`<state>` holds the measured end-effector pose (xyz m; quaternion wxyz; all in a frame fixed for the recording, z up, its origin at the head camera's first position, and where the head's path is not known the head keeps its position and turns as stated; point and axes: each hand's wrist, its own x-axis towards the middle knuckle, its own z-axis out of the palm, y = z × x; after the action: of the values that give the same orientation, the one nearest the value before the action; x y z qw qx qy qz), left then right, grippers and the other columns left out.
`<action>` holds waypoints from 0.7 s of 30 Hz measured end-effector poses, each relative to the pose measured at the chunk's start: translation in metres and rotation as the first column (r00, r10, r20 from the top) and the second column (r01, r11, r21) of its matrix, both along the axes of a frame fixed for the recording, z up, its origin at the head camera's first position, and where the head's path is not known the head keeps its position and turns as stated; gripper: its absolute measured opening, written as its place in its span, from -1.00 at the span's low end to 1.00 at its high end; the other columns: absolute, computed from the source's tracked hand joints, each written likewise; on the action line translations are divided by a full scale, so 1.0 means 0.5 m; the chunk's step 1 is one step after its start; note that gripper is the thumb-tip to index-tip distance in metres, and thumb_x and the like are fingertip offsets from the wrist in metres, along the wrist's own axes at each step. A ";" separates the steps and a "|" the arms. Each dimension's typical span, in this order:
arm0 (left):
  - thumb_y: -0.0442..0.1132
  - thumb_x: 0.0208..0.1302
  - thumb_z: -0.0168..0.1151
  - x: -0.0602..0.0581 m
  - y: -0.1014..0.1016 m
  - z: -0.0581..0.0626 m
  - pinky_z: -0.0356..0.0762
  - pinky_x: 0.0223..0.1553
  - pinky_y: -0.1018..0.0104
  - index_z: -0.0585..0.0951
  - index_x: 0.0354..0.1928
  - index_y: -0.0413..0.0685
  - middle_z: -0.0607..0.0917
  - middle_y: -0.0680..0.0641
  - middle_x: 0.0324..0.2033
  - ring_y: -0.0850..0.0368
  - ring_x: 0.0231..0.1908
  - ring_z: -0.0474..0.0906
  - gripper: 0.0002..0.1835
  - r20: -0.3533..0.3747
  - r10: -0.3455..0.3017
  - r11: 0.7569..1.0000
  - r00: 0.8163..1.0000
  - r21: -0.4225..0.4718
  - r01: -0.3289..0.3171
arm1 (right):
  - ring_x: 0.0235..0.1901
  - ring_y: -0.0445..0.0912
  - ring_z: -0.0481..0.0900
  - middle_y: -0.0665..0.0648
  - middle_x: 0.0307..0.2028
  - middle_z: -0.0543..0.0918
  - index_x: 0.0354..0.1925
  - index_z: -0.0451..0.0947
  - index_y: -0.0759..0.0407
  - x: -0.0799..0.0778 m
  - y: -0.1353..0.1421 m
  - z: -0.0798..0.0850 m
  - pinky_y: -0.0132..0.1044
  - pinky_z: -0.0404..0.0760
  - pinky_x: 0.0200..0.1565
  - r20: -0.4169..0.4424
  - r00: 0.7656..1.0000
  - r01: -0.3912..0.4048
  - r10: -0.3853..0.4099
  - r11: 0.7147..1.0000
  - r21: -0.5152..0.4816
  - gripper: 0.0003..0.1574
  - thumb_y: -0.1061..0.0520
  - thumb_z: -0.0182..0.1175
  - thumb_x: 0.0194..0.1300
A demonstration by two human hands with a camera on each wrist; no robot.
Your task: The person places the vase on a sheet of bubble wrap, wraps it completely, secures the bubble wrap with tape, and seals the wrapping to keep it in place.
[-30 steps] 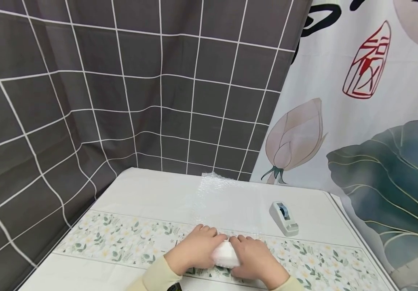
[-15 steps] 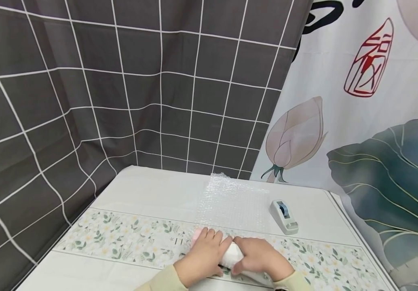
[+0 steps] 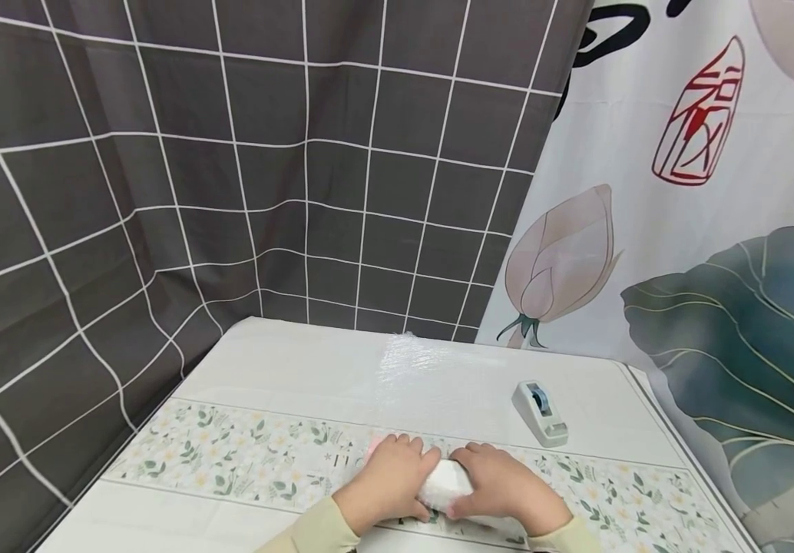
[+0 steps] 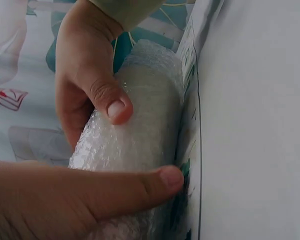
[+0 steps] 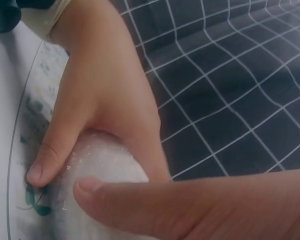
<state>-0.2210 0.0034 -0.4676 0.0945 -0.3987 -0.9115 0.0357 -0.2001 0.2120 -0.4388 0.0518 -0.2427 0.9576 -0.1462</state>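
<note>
A white bundle rolled in bubble wrap [image 3: 444, 485] lies at the front of the table between my two hands. My left hand [image 3: 395, 475] grips its left part, thumb on the near side and fingers over the top. Round the right part curls my right hand [image 3: 504, 485], thumb also on the near side. In the left wrist view the wrapped bundle [image 4: 147, 120] looks long and rounded, with loose wrap at its far end. A flat bubble wrap sheet [image 3: 431, 388] stretches from the hands toward the back edge. Something pink [image 3: 374, 445] shows beside the left fingers.
A white tape dispenser [image 3: 540, 415] with a blue roll stands right of the sheet. The white tablecloth [image 3: 286, 361] has a floral band [image 3: 217, 453]. A dark grid curtain [image 3: 342, 177] hangs behind, and a lotus-print curtain [image 3: 646, 230] hangs at the right.
Both hands have shifted slightly right with the bundle, and the pink part has come into sight by the left fingers. The sheet behind has moved slightly. The tape dispenser stays put.
</note>
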 end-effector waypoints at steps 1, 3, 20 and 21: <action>0.49 -0.24 0.49 -0.002 -0.001 0.000 0.57 -0.18 0.27 0.57 0.07 0.14 0.66 0.08 -0.30 0.21 -0.31 0.58 -0.13 0.024 0.004 1.000 1.000 0.013 -0.005 | -0.17 0.05 0.61 0.12 -0.11 0.67 0.08 0.61 0.23 0.003 -0.001 0.003 0.04 0.59 -0.14 -0.012 1.000 0.001 -0.001 1.000 0.004 -0.07 -0.32 0.53 -0.13; 0.48 -0.23 0.49 -0.004 -0.003 0.003 0.58 -0.29 0.31 0.61 0.00 0.12 0.67 0.10 -0.39 0.24 -0.40 0.57 -0.18 0.077 0.019 0.999 0.997 0.041 -0.022 | -0.13 0.07 0.63 0.12 -0.11 0.68 0.07 0.61 0.21 0.008 -0.005 0.008 0.07 0.59 -0.08 -0.050 0.999 -0.004 0.005 1.000 0.020 -0.11 -0.30 0.52 -0.10; 0.37 -0.18 0.46 -0.006 -0.029 0.030 0.51 -0.38 0.34 0.65 -0.12 0.06 0.59 0.11 -0.42 0.27 -0.44 0.47 -0.32 0.263 0.036 0.995 0.964 0.078 -0.059 | -0.11 0.06 0.62 0.10 -0.10 0.65 0.13 0.52 0.14 0.027 -0.057 -0.028 0.07 0.58 -0.01 -0.274 0.959 -0.004 0.077 0.966 0.260 0.07 -0.24 0.64 -0.35; 0.37 -0.19 0.46 -0.007 -0.030 0.030 0.50 -0.40 0.34 0.65 -0.14 0.06 0.58 0.11 -0.43 0.27 -0.45 0.46 -0.34 0.262 0.036 0.995 0.964 0.079 -0.059 | -0.13 0.04 0.62 0.08 -0.12 0.65 0.11 0.53 0.12 0.024 -0.057 -0.032 0.06 0.59 -0.04 -0.293 0.953 -0.002 0.082 0.965 0.262 0.05 -0.24 0.64 -0.36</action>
<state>-0.2243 -0.0113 -0.4526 -0.0096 -0.3735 -0.9260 -0.0537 -0.1880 0.1835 -0.4549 -0.0603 -0.2739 0.9597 0.0196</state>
